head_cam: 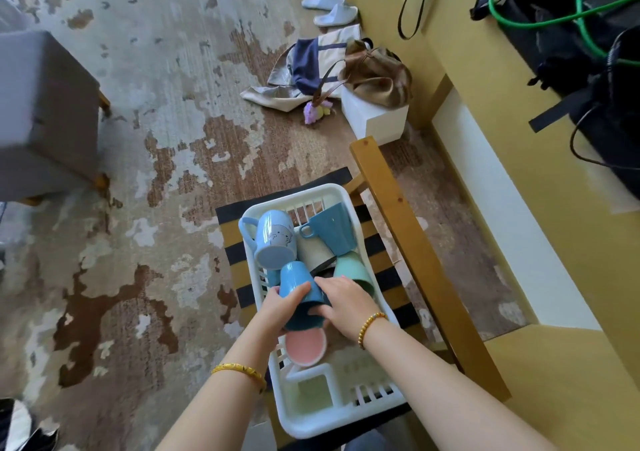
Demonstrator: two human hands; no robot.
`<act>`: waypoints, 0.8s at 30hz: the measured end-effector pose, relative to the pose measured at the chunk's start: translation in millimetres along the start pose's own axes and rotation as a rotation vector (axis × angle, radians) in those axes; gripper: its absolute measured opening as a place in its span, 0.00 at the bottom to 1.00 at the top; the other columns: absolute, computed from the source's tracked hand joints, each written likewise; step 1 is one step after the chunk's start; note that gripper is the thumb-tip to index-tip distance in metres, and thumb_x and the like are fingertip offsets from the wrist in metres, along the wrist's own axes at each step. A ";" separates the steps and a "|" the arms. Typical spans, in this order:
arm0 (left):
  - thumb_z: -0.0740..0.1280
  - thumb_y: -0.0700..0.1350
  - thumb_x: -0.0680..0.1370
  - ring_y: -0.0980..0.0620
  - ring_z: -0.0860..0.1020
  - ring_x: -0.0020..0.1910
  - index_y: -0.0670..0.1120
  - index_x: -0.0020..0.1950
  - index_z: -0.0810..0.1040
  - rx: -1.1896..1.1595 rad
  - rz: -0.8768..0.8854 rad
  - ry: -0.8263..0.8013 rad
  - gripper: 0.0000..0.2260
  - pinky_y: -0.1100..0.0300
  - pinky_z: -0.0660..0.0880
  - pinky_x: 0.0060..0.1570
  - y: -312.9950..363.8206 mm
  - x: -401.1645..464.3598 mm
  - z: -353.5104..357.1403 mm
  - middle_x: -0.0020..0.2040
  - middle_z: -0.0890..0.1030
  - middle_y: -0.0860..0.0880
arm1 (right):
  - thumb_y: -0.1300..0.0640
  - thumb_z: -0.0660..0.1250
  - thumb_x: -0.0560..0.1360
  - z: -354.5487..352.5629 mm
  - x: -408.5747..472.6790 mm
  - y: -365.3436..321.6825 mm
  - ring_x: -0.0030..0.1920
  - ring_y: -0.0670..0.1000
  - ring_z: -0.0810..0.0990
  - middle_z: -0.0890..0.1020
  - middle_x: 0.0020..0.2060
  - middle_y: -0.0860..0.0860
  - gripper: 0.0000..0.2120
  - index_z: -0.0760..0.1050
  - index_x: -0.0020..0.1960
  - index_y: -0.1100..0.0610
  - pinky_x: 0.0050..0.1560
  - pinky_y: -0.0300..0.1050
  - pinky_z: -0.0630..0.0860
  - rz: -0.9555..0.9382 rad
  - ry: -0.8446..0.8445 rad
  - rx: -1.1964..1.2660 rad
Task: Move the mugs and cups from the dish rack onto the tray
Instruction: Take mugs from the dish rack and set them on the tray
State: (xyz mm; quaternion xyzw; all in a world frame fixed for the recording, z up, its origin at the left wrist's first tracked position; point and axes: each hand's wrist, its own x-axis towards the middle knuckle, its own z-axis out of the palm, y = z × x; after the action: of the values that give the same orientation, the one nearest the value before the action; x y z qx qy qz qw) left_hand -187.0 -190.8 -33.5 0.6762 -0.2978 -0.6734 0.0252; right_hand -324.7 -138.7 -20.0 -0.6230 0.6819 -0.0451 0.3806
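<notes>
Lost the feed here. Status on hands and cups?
Left hand and right hand both gripping the blue cup, in the dish rack. Other mugs crowd close. No tray in view.

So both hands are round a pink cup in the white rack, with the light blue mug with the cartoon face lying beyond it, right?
Not quite. In the head view the left hand and right hand hold a blue cup, not a pink one. The rest stands: it is in the white rack, and the light blue mug with the cartoon face lies beyond it.
</notes>
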 end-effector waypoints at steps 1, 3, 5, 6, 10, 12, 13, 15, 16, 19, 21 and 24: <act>0.70 0.54 0.72 0.43 0.77 0.53 0.44 0.65 0.65 -0.005 0.010 -0.025 0.27 0.47 0.77 0.54 2.7 -7.2 -3.7 0.56 0.75 0.41 | 0.45 0.63 0.74 -4.5 -7.1 -2.1 0.60 0.54 0.73 0.78 0.58 0.54 0.23 0.69 0.64 0.56 0.65 0.50 0.68 -0.011 0.007 -0.024; 0.69 0.55 0.73 0.43 0.78 0.53 0.44 0.65 0.65 -0.009 0.049 -0.059 0.27 0.46 0.77 0.55 11.1 -22.5 -11.4 0.57 0.76 0.40 | 0.39 0.57 0.75 -13.8 -25.1 -4.0 0.64 0.54 0.71 0.75 0.62 0.55 0.30 0.64 0.69 0.58 0.66 0.49 0.68 -0.029 0.069 -0.089; 0.69 0.56 0.73 0.43 0.78 0.54 0.45 0.65 0.66 -0.024 0.097 -0.097 0.26 0.47 0.77 0.55 22.8 -39.3 -16.8 0.57 0.76 0.40 | 0.37 0.49 0.77 -23.5 -46.6 -5.7 0.67 0.52 0.69 0.71 0.66 0.54 0.32 0.58 0.73 0.56 0.66 0.47 0.69 0.001 0.167 -0.053; 0.68 0.56 0.73 0.43 0.77 0.55 0.45 0.65 0.66 -0.036 0.124 -0.126 0.26 0.48 0.77 0.54 29.7 -48.9 -18.1 0.58 0.75 0.40 | 0.37 0.46 0.77 -29.1 -56.5 -8.1 0.67 0.52 0.69 0.70 0.68 0.54 0.32 0.56 0.74 0.55 0.65 0.46 0.70 0.050 0.215 0.023; 0.67 0.55 0.74 0.44 0.76 0.55 0.48 0.63 0.66 -0.024 0.252 -0.249 0.22 0.52 0.78 0.47 59.3 -92.3 -13.0 0.57 0.74 0.42 | 0.40 0.48 0.79 -60.0 -83.2 -24.0 0.65 0.52 0.72 0.69 0.70 0.52 0.28 0.49 0.75 0.49 0.59 0.44 0.71 0.331 0.371 0.537; 0.66 0.54 0.75 0.45 0.76 0.55 0.49 0.63 0.66 -0.001 0.329 -0.312 0.19 0.50 0.78 0.51 74.5 -114.5 -1.9 0.56 0.74 0.43 | 0.41 0.48 0.79 -76.0 -94.0 -30.8 0.61 0.52 0.76 0.73 0.66 0.51 0.27 0.54 0.74 0.52 0.62 0.47 0.73 0.393 0.361 0.721; 0.65 0.54 0.76 0.46 0.77 0.54 0.49 0.62 0.67 0.008 0.367 -0.346 0.18 0.50 0.78 0.52 82.1 -126.4 5.5 0.56 0.75 0.43 | 0.42 0.48 0.80 -84.1 -101.0 -35.1 0.56 0.50 0.78 0.76 0.60 0.51 0.25 0.59 0.72 0.53 0.58 0.46 0.76 0.395 0.355 0.803; 0.65 0.53 0.76 0.47 0.78 0.51 0.51 0.61 0.68 0.017 0.432 -0.425 0.16 0.53 0.79 0.48 95.6 -152.6 24.2 0.54 0.76 0.44 | 0.46 0.49 0.81 -102.1 -120.8 -43.3 0.42 0.47 0.78 0.78 0.50 0.52 0.19 0.70 0.63 0.56 0.41 0.37 0.79 0.367 0.408 0.937; 0.65 0.53 0.76 0.48 0.78 0.51 0.51 0.61 0.68 0.027 0.456 -0.461 0.16 0.55 0.80 0.44 101.3 -166.6 34.7 0.54 0.76 0.44 | 0.49 0.50 0.81 -111.9 -133.4 -46.5 0.38 0.47 0.77 0.78 0.47 0.54 0.16 0.72 0.58 0.57 0.34 0.36 0.76 0.359 0.462 0.994; 0.66 0.53 0.75 0.46 0.77 0.53 0.49 0.63 0.67 0.063 0.500 -0.582 0.20 0.55 0.79 0.46 110.1 -204.5 68.2 0.57 0.75 0.41 | 0.55 0.50 0.82 -137.2 -180.3 -44.8 0.31 0.48 0.75 0.76 0.36 0.53 0.15 0.73 0.55 0.59 0.28 0.38 0.70 0.379 0.605 1.065; 0.69 0.55 0.71 0.44 0.76 0.57 0.50 0.62 0.68 0.134 0.531 -0.688 0.23 0.53 0.77 0.54 108.6 -226.0 91.9 0.60 0.74 0.41 | 0.56 0.51 0.82 -147.7 -215.4 -35.6 0.29 0.48 0.76 0.76 0.35 0.53 0.15 0.74 0.53 0.61 0.25 0.37 0.70 0.407 0.669 1.013; 0.68 0.55 0.70 0.44 0.75 0.57 0.51 0.57 0.70 0.245 0.542 -0.814 0.19 0.52 0.76 0.56 98.0 -260.1 135.2 0.59 0.73 0.41 | 0.56 0.52 0.81 -154.4 -272.0 -14.3 0.26 0.45 0.75 0.77 0.32 0.51 0.14 0.74 0.43 0.57 0.22 0.33 0.67 0.440 0.807 1.001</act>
State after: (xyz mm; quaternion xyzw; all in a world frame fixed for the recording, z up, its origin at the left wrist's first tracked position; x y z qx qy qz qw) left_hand -326.4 -108.1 229.7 0.2551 -0.5254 -0.8117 0.0015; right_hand -419.9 34.9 222.6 -0.1528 0.7783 -0.5058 0.3392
